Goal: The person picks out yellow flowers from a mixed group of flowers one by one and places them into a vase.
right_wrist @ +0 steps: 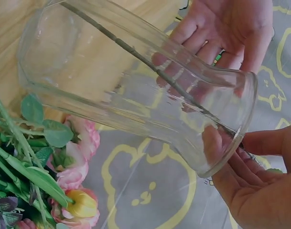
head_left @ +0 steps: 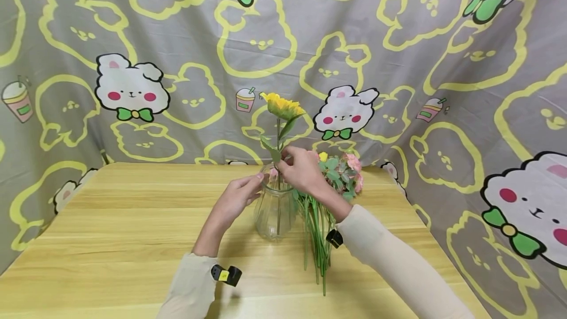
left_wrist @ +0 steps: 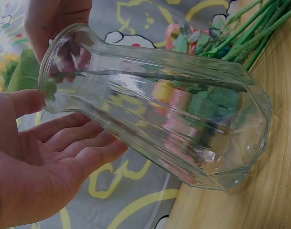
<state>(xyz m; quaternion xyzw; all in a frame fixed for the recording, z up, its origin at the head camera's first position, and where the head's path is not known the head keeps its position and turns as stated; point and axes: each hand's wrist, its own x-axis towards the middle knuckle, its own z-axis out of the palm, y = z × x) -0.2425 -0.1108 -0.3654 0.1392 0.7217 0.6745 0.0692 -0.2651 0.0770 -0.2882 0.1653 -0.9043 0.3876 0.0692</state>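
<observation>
A clear glass vase (head_left: 265, 213) with a flared rim and faceted sides stands upright on the table. One yellow sunflower (head_left: 283, 106) rises above it, its dark stem (right_wrist: 131, 50) running down inside to near the base. My right hand (head_left: 303, 170) pinches that stem between thumb and fingers at the vase mouth, just under a green leaf (head_left: 272, 151). On the left side of the vase, my left hand (head_left: 234, 200) touches the neck with extended, relaxed fingers (left_wrist: 90, 155), and its thumb lies at the rim.
Right of the vase lies a bunch of pink flowers (head_left: 353, 162) with a yellow tulip (right_wrist: 82, 204); their green stems (head_left: 318, 240) point toward the front of the wooden table (head_left: 133, 230). A grey cartoon-print curtain (head_left: 186, 38) hangs behind and along the sides.
</observation>
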